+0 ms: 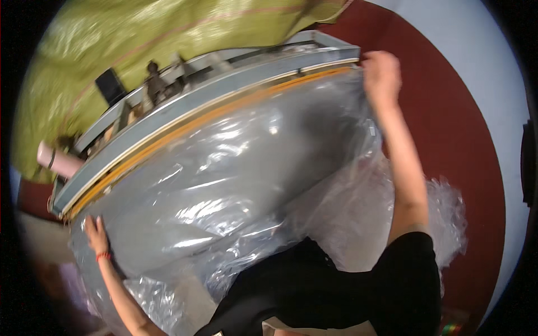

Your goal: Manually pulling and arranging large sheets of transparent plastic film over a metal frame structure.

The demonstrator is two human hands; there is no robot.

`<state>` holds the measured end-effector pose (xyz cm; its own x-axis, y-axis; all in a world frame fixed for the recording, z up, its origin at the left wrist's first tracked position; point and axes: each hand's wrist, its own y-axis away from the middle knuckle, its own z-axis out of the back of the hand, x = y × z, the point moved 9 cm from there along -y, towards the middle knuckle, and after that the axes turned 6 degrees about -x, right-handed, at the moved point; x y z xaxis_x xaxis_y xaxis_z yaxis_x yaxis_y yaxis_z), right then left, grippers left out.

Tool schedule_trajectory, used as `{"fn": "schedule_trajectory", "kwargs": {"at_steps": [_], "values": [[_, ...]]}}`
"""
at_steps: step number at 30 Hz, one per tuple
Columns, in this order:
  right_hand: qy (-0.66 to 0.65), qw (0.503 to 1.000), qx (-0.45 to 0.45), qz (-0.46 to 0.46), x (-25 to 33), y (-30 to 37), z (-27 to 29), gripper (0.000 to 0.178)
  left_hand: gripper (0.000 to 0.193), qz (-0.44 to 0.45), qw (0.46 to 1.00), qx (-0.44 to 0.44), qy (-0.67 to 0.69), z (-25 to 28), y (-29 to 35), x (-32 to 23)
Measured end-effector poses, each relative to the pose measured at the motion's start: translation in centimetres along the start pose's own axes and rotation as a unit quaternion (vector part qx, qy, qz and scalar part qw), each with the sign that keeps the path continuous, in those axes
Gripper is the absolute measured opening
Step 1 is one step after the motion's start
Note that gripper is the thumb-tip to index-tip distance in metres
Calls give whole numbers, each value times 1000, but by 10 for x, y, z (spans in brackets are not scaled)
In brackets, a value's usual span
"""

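Note:
A large clear plastic sheet [241, 162] is spread across a grey surface in front of me, glossy and wrinkled toward my body. My left hand [96, 238], with a red band at its wrist, touches the sheet's left side, its visible fingers apart. At the far right, my right hand [382, 75] is closed at the sheet's upper corner, beside the end of a long metal tray [224, 84]; its fingertips are partly hidden and slightly blurred. An orange strip [224, 110] runs along the tray's near side, just beyond the sheet.
Dark metal tools [156, 81] and other small items lie in the tray. A pink bottle [59, 161] rests at its left end, and a black flat object [111, 87] stands behind it. Yellow-green woven sheeting [168, 28] hangs beyond. Loose crumpled plastic [445, 221] bulges at the right, over dark red floor [459, 140].

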<state>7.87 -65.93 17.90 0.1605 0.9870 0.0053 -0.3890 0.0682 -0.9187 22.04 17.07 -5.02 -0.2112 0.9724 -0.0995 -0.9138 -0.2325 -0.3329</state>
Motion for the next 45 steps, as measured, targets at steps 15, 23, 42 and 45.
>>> {"fn": "schedule_trajectory", "kwargs": {"at_steps": [15,23,42,45], "values": [[79,865,437,-233,-120,182,-68,87,62,62,997,30,-28,5,-17,205],[81,899,417,-107,-42,165,-85,60,64,216,948,-64,224,52,75,249],[-262,949,132,112,133,49,-107,47,32,717,630,-227,-194,157,794,314],[-228,960,144,83,139,41,-90,48,20,723,635,-175,-207,179,768,282]]}}
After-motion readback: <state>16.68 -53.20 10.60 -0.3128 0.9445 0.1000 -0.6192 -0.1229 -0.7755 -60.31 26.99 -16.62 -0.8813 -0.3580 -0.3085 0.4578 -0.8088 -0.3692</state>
